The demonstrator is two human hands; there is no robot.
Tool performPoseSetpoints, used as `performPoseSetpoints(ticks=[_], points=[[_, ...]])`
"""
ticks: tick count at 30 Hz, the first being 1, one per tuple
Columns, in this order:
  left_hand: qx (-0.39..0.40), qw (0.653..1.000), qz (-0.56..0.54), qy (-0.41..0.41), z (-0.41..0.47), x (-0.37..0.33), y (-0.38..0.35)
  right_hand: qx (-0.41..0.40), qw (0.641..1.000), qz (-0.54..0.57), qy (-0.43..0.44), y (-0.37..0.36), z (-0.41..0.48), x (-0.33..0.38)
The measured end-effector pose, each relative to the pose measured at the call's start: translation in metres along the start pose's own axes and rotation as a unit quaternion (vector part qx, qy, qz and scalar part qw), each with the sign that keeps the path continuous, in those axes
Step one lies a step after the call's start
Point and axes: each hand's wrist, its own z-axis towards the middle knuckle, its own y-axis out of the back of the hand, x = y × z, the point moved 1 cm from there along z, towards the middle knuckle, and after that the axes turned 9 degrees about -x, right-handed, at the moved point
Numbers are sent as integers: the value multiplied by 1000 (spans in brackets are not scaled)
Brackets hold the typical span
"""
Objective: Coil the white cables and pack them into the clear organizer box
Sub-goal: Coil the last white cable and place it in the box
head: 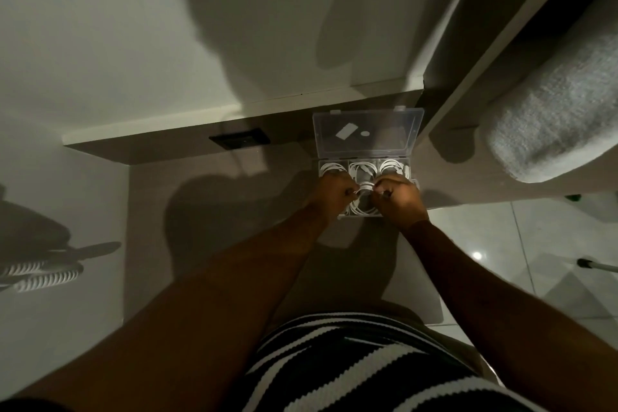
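Observation:
The clear organizer box (414,182) lies on the brown table with its lid (368,134) swung open toward the wall. Its three far compartments each hold a coiled white cable (363,170). Another white cable coil (363,202) sits in the near middle compartment. My left hand (332,192) and my right hand (398,199) are both over the near row, fingers closed on that coil from either side. The near left and near right compartments are hidden under my hands.
A black wall socket (239,140) sits in the panel left of the box. A grey cushioned chair (551,120) stands at the right. The table edge (434,311) drops to a tiled floor on the right. Dim light, strong shadows.

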Motion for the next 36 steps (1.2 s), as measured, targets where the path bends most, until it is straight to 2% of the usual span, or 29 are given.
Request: performPoseSetpoints(ticks=[4,8,10,17,20,24,29,33,35,36], points=[[0,1000,18,20,-1,2,-2,-32,994,-30,102,5,-5,0],[9,1000,22,12,0,1,0,-98,966,-16,240,12,-10,-2],[5,1000,19,8,-3,0,1,-101,958,-4,267,14,-11,-3],[27,997,77,-2,-3,-6,1,-88,967,-51,232,8,-19,-6],[49,992,117,23,3,-14,-1,-106,976,-96,167,4,-26,0],[46,990,116,58,6,-21,-6,-145,956,-196,162,2,-30,4],[53,987,149,16,2,-10,-11,-139,965,-181,133,-3,-43,1],[46,992,99,65,3,-17,-8,-119,971,-164,130,-5,-47,5],[60,991,86,87,4,-19,-9,-100,977,-158,99,-11,-48,8],[70,990,84,90,3,-21,-10,-96,985,-118,81,-13,-48,11]])
